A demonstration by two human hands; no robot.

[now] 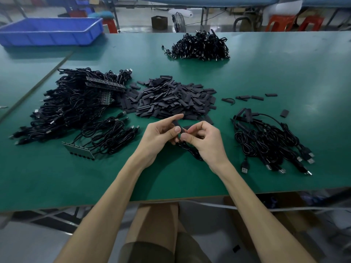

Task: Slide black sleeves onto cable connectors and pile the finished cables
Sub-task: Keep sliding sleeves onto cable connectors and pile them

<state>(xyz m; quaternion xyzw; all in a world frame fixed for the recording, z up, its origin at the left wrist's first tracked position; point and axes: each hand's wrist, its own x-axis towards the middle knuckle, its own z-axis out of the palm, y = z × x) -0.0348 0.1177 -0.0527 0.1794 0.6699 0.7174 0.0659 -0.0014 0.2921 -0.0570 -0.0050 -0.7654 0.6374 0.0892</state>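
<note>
Here, one green table [284, 82] fills the middle of the frame. It carries three cable piles: the largest pile [76, 103] at the left, a right-hand pile [266, 141] with USB plugs fanned out, and a far pile [199, 46] at top centre. One heap of black sleeves [171, 99] sits in the centre, with about six loose sleeves [257, 97] to its right. One blue tray [51, 31] stands at upper left. Two hands meet below the heap. The left hand [159, 137] pinches a single sleeve [176, 123] between thumb and forefinger. The right hand [205, 141], fingers curled, pinches one cable [191, 150] at the sleeve's end; the connector is hidden.
</note>
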